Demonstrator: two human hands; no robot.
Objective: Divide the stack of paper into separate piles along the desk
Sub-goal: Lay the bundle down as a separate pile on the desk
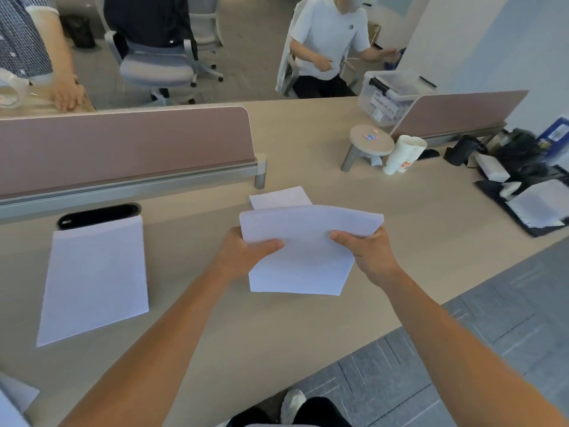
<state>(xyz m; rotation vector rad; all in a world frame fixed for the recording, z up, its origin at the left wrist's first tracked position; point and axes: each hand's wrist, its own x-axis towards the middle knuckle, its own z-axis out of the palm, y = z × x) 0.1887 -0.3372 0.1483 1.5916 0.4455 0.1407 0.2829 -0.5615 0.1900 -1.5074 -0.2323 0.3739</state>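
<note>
I hold a white stack of paper (304, 251) above the beige desk (215, 303), slightly bowed. My left hand (243, 251) grips its left edge with the thumb on top. My right hand (366, 254) grips its right edge the same way. Under the far end of the held stack, a sheet or small pile of paper (278, 197) lies flat on the desk, mostly hidden. A separate pile of paper (95, 278) lies flat on the desk to the left, apart from my hands.
A pink divider (123, 146) and a black cable slot (98, 215) stand behind the left pile. At the right are a small stool (369, 143), paper cups (403, 155), a second divider (455, 115), a clear box (391, 97) and a black tray with papers (535, 208). People sit beyond.
</note>
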